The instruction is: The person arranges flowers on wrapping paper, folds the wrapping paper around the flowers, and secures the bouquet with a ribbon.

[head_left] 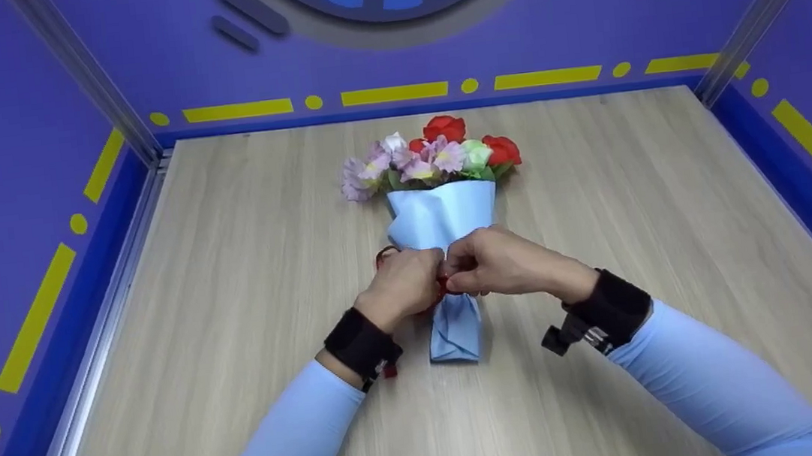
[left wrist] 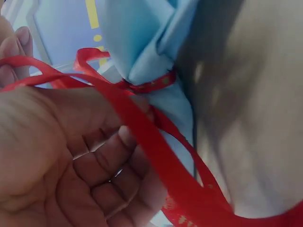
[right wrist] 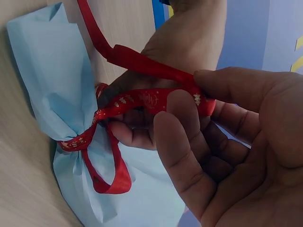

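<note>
A bouquet with red, lilac, white and pale green flowers (head_left: 418, 160) lies on the table, stems toward me. Light blue wrapping paper (head_left: 444, 213) surrounds it, gathered at the waist by a red ribbon (right wrist: 75, 143) printed in gold. My right hand (head_left: 511, 261) pinches a loop of this ribbon between thumb and fingers, seen closely in the right wrist view. My left hand (head_left: 400, 281) has its fingers curled at the ribbon beside the knot. In the left wrist view, a loose ribbon length (left wrist: 142, 142) crosses over that hand. Both hands hide the knot in the head view.
The bouquet rests on a wood-grain table (head_left: 254, 221). Blue panels (head_left: 545, 40) with yellow dashes enclose its back and sides, joined by metal corner posts (head_left: 91, 65). A red ribbon end (head_left: 390, 372) shows beside the left wristband (head_left: 363, 346).
</note>
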{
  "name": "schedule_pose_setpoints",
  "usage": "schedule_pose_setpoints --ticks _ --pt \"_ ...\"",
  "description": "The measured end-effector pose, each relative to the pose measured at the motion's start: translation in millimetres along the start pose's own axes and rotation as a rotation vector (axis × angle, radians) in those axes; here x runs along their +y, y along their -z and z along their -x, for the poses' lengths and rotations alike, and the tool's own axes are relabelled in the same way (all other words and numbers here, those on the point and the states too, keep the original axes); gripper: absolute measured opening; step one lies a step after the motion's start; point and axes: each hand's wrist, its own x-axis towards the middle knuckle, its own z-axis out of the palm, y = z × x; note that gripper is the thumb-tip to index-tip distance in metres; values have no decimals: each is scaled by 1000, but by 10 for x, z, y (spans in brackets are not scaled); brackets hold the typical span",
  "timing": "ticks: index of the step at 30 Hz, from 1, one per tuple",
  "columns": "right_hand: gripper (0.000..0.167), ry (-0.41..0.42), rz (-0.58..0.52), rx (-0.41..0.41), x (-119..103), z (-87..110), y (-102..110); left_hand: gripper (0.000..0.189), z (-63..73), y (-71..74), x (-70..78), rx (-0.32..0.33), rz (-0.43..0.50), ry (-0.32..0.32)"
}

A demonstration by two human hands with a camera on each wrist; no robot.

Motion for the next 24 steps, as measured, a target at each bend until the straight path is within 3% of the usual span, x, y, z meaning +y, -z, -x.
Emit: schedule_pose_setpoints --ticks 7,14,20,24 --pt "13 -33 -28 -13 33 5 4 16 10 -63 -25 15 -6 -43" --pt "10 -53 -56 -16 84 -5 -17 19 16 -181 -58 63 41 -27" --pt "9 -80 -74 -6 140 20 -1 3 111 6 -154 54 81 58" --pt "9 -87 -94 6 177 42 7 17 149 144 -269 25 203 109"
